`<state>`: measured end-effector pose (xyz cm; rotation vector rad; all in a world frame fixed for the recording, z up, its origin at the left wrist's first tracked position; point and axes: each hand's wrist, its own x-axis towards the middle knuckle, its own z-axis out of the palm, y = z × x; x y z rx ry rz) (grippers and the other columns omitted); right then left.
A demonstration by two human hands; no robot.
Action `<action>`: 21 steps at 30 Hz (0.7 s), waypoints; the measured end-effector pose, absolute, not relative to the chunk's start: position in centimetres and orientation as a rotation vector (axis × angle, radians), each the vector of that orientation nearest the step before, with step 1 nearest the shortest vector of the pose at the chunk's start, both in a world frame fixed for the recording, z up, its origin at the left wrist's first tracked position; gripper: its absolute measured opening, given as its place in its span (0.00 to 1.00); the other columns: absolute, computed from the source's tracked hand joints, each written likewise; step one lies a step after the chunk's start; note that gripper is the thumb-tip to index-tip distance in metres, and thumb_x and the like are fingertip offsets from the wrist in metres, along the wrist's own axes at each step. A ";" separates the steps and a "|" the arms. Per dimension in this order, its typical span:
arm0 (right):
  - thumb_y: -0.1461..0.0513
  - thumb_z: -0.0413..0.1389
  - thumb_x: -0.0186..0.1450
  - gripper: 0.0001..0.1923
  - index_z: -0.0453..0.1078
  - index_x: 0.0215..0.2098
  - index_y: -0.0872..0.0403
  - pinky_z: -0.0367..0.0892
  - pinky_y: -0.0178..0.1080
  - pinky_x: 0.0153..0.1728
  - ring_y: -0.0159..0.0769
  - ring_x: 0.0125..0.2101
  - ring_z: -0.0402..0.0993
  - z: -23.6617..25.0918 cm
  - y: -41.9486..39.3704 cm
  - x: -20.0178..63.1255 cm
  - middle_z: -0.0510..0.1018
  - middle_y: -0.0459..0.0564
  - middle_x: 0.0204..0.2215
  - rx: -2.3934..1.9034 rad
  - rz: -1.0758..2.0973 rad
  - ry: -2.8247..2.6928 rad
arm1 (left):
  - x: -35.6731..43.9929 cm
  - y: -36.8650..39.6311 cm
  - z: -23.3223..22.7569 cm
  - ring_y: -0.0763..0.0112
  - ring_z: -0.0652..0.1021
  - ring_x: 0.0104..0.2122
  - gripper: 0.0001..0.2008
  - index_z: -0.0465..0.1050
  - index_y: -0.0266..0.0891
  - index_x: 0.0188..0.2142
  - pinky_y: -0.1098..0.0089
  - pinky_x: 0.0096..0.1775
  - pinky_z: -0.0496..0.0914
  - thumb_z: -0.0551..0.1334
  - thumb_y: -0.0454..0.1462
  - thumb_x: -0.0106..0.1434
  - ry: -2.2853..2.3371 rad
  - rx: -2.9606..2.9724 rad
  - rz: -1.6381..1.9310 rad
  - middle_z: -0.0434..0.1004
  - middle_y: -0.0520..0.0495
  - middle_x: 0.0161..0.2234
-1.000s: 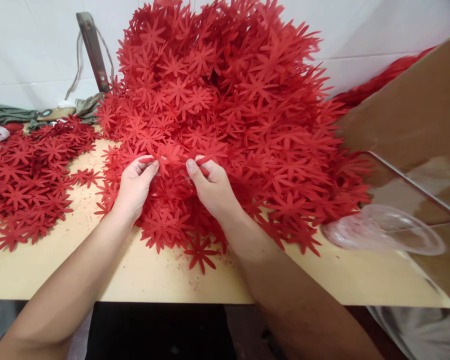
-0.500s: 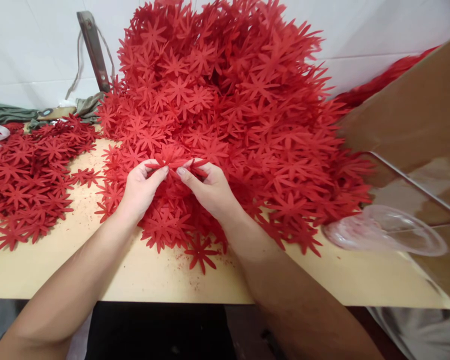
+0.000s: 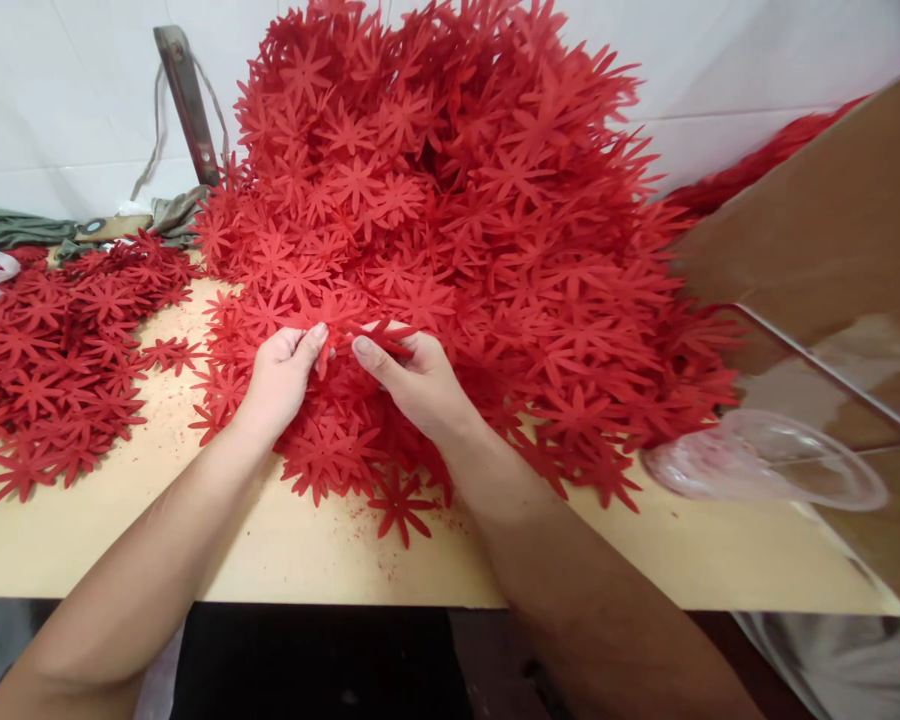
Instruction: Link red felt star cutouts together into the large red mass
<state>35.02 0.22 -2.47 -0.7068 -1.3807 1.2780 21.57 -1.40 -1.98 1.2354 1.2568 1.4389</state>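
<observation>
Red flower cutouts (image 3: 343, 327) are held between the two hands, at the near side of a large red pile (image 3: 450, 210); how many cannot be told. Petals are pinched by the thumb and fingers of the left hand (image 3: 279, 368), and others are clamped under the thumb of the right hand (image 3: 418, 378). Nearer, a loose flower (image 3: 400, 506) is seen on the pale table (image 3: 322, 560). A smaller pile (image 3: 60, 345) is spread at left; at right, clear plastic (image 3: 694, 460) is placed beside brown board (image 3: 817, 215).

Your bare forearms (image 3: 161, 530) slant forward and inward; your left hand (image 3: 279, 380) and right hand (image 3: 427, 385) sit near each other, thumbs (image 3: 371, 355) angled inward, fingers (image 3: 285, 342) bent in a pinch.
</observation>
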 end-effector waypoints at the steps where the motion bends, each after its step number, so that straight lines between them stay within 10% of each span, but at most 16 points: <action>1: 0.47 0.62 0.49 0.19 0.71 0.28 0.53 0.71 0.35 0.38 0.29 0.31 0.74 -2.5 0.3 35.0 0.77 0.44 0.27 -0.713 1.287 -1.371 | 21.6 -1.5 -1.9 0.82 0.59 0.16 0.23 0.62 0.37 0.15 0.75 0.21 0.56 0.62 0.51 0.55 1.256 1.258 1.399 0.60 0.56 0.13; 17: 0.52 0.64 0.49 0.16 0.66 0.24 0.53 0.58 0.28 0.17 0.21 0.18 0.58 -3.0 2.3 36.3 0.64 0.38 0.18 -0.941 1.161 -1.053 | 21.5 -1.6 -1.7 0.81 0.55 0.18 0.22 0.52 0.39 0.17 0.75 0.23 0.54 0.57 0.46 0.60 1.374 1.521 1.296 0.50 0.57 0.16; 21: 0.44 0.63 0.46 0.24 0.63 0.27 0.52 0.58 0.28 0.16 0.21 0.18 0.56 -2.9 2.6 36.6 0.62 0.38 0.20 -0.927 1.229 -1.063 | 21.0 -1.2 -2.4 0.77 0.67 0.27 0.10 0.66 0.37 0.26 0.74 0.32 0.64 0.59 0.41 0.59 1.506 1.757 1.428 0.66 0.52 0.26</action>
